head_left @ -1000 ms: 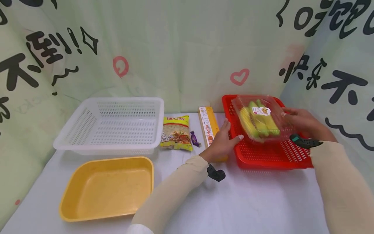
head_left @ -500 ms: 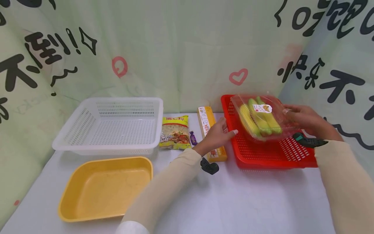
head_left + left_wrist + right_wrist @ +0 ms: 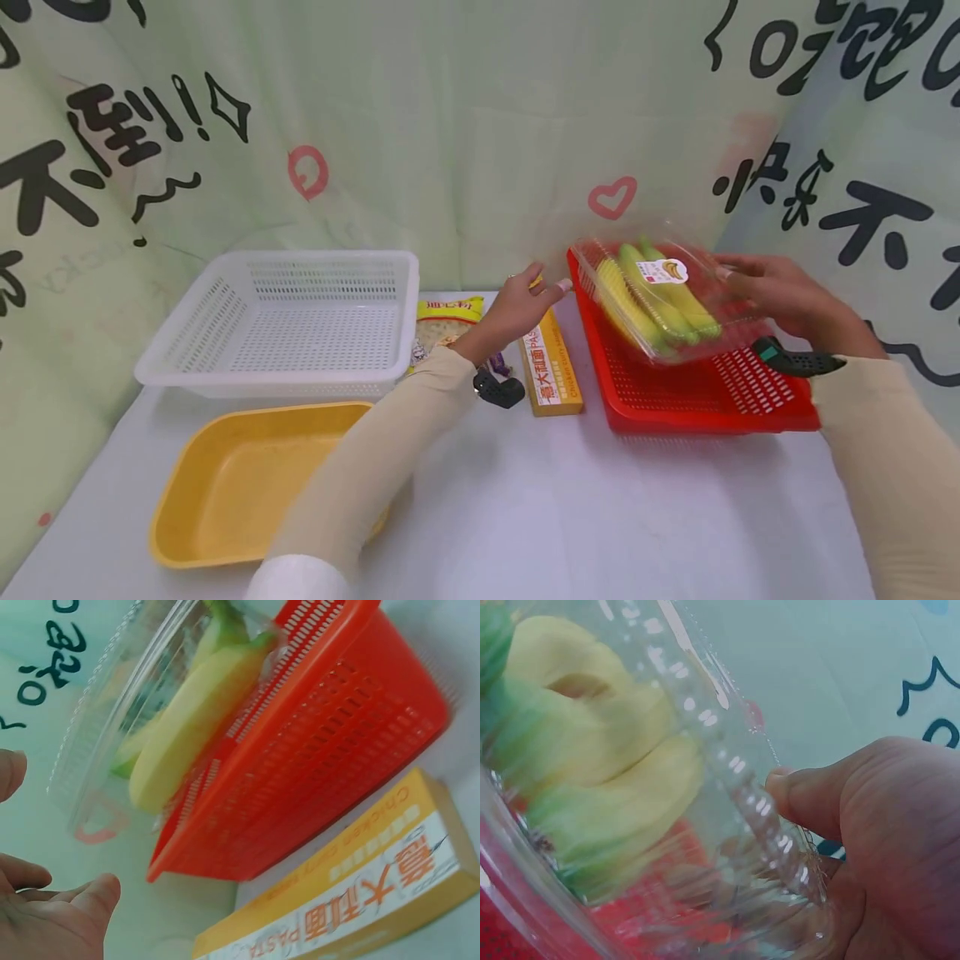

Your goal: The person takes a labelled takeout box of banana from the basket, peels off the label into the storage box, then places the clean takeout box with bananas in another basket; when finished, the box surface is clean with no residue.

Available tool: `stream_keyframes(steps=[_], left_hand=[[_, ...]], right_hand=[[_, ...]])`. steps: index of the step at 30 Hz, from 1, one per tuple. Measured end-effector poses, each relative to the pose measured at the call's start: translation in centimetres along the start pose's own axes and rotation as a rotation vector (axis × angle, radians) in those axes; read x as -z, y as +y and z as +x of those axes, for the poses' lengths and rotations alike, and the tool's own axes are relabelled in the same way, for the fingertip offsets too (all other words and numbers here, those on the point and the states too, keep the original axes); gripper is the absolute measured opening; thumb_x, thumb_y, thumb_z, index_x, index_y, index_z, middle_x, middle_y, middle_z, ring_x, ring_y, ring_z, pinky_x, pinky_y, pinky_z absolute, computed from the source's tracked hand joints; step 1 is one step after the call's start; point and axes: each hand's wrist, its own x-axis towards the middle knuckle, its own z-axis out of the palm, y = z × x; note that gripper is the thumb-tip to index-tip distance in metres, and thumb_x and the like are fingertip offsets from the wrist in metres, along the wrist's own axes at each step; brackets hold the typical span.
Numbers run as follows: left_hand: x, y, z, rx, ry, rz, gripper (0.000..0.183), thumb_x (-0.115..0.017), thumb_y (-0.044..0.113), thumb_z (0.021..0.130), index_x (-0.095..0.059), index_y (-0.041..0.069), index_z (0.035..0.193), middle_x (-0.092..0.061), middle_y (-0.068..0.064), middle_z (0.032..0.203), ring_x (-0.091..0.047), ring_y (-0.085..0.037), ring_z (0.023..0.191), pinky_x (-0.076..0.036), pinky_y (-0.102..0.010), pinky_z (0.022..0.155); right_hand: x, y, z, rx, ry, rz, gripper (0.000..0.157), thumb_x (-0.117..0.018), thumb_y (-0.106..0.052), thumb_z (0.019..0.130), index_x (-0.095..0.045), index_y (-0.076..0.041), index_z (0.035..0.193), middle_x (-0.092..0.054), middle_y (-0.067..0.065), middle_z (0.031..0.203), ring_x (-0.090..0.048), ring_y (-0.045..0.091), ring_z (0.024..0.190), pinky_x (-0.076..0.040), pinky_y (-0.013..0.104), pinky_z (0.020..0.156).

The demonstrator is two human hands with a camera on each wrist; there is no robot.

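My right hand (image 3: 787, 296) pinches the right edge of a clear plastic box (image 3: 662, 272), thumb on top and fingers below in the right wrist view (image 3: 907, 817). Inside lie yellow-green bananas (image 3: 187, 727), under a white label with a banana picture. The box is tilted over the red basket (image 3: 690, 419). To the left, my left hand (image 3: 512, 315) holds nothing, its thumb and fingers apart from the basket's left rim. Beneath and beside that hand lies a yellow pasta box (image 3: 552, 367). A bag of rice noodles (image 3: 450, 310) is partly hidden by the left hand and wrist.
A white perforated basket (image 3: 262, 379) stands at the back left. In front of it sits a yellow tray (image 3: 225, 429), partly covered by the left sleeve. A purple-wrapped candy (image 3: 498, 364) shows beside the left wrist. A printed curtain (image 3: 450, 125) hangs behind the table.
My left hand has drawn leftward and back from the red basket's rim, now overlapping the noodle bag. The clear box in my right hand has shifted a little left and tilted up.
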Motion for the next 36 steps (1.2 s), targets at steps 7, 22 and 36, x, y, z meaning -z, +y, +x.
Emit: stream_keyframes(steps=[7, 22, 36], left_hand=[[2.5, 0.7, -0.2, 0.006, 0.038, 0.004, 0.073, -0.051, 0.050, 0.098, -0.023, 0.014, 0.156, -0.034, -0.007, 0.155, -0.039, -0.022, 0.137, -0.039, -0.039, 0.105], [5.3, 2.0, -0.5, -0.066, 0.053, -0.006, 0.070, -0.041, 0.054, 0.100, -0.024, 0.013, 0.155, -0.026, -0.001, 0.158, -0.032, -0.021, 0.140, -0.030, -0.036, 0.111], [7.1, 1.2, -2.3, -0.163, -0.044, -0.119, 0.067, -0.033, 0.050, 0.103, -0.018, 0.014, 0.157, -0.018, 0.000, 0.160, -0.018, -0.018, 0.145, -0.025, -0.044, 0.113]], right_hand=[[-0.2, -1.7, -0.4, 0.039, -0.016, 0.008, 0.077, -0.054, -0.048, 0.097, -0.019, -0.013, 0.156, -0.045, 0.027, 0.138, -0.066, 0.028, 0.098, -0.056, 0.046, 0.077], [-1.9, -5.1, -0.8, 0.107, -0.073, 0.005, 0.071, -0.059, -0.040, 0.096, -0.028, -0.013, 0.154, -0.045, 0.021, 0.139, -0.060, 0.033, 0.105, -0.057, 0.043, 0.077], [-5.1, -8.8, -1.1, 0.266, -0.174, -0.045, 0.057, -0.059, -0.034, 0.098, -0.040, -0.022, 0.150, -0.054, 0.015, 0.134, -0.061, 0.032, 0.107, -0.057, 0.043, 0.074]])
